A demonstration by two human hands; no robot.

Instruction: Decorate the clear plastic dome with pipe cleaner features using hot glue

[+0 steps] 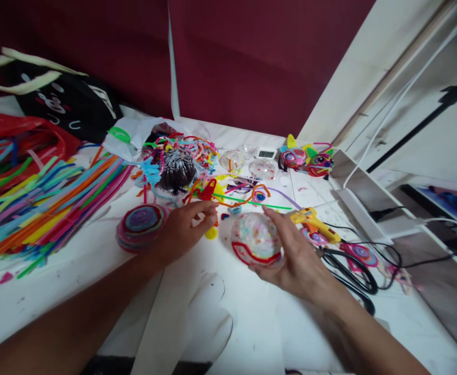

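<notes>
My right hand (296,260) is wrapped around the right side of a clear plastic dome (256,234), thumb below and fingers behind. Red pipe cleaner trims its lower edge, and colourful specks show through it. Left of the dome, my left hand (187,226) hovers over the table with thumb and index finger curled close together; whatever is between the tips is too small to make out. By those fingertips lies a yellow disc (211,233). A round coiled pipe-cleaner piece (140,224) in purple and red sits behind my left wrist.
Many pipe cleaners (68,198) spread across the left side. A yellow glue gun (316,226) and black-handled scissors (349,271) lie to the right. Further back are a tangled pile of scraps (202,151), clear domes (262,169), a small digital clock (266,153) and colourful figures (308,158).
</notes>
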